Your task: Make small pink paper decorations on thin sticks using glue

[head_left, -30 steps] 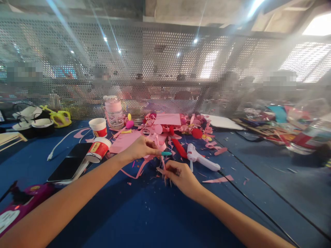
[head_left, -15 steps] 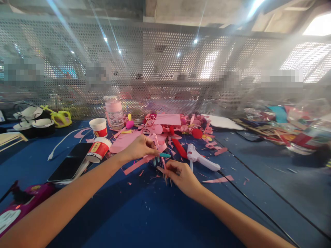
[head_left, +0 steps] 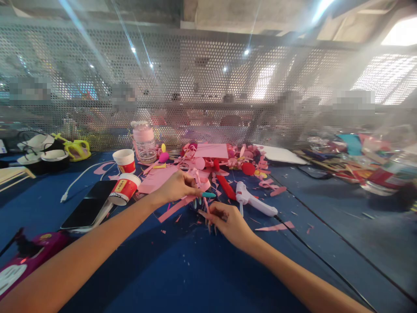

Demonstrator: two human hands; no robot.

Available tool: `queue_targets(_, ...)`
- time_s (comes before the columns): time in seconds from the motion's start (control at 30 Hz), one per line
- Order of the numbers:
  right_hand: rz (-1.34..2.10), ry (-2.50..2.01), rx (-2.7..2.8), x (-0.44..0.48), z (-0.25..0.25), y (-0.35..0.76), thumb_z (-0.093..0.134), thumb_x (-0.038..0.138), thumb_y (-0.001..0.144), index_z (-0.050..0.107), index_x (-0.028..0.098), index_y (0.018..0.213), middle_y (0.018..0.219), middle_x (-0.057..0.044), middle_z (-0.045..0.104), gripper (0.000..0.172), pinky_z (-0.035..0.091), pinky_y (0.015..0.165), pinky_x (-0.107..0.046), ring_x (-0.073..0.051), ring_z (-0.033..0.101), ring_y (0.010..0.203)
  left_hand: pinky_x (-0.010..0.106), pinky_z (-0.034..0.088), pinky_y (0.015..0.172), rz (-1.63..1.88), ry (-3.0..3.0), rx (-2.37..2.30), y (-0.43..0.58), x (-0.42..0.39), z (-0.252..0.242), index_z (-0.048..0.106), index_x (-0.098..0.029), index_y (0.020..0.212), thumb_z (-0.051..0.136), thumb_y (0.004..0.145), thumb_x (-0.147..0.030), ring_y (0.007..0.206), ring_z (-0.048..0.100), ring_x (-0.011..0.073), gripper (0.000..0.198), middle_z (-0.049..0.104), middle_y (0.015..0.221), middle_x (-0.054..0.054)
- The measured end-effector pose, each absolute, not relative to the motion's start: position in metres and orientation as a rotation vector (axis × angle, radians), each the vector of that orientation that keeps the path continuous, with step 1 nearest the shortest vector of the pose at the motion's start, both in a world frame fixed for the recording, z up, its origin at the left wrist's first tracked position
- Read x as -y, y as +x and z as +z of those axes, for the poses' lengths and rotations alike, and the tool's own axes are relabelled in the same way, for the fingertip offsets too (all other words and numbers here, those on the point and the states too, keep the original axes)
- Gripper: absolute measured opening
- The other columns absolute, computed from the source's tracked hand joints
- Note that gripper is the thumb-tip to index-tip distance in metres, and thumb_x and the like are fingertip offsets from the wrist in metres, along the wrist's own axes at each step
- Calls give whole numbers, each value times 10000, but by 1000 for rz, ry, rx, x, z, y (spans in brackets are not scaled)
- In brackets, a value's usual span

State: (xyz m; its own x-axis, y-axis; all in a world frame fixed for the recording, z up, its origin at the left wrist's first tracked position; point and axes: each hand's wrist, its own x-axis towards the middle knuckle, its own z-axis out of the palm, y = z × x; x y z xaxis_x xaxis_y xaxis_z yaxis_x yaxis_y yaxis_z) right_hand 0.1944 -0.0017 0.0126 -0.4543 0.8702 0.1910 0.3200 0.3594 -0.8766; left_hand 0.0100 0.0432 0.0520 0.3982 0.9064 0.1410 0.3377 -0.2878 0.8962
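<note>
My left hand is closed in a pinch, its long teal thumbnail pointing right. Between its fingertips and those of my right hand runs a narrow pink strip; both hands pinch it just above the table. My right fingers are curled, and their long nails point left and down. Behind the hands lies a heap of pink cut-outs and scraps, with a pink sheet on top. A white glue gun lies right of my right hand, beside a red piece.
Two paper cups stand and lean at the left by a black phone. Behind them is a clear bottle. A purple device sits at the near left. Black cords cross the blue table at right.
Almost nothing differs. Both hands keep their pinch, and a long pink strip under my left hand has shifted very slightly right.
</note>
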Motion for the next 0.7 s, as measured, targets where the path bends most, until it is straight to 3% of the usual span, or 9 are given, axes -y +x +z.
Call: queue_targets(0.7,1025,-1016,1958,-1,8,195,512,449,790,479,171,609,555,25,495,334,362,489,-217,-86,456,499,203,303,484,955,1787,-986,15,-46,44,546,-114,504,691,606,-344,470,386,51,291,468,484,-44)
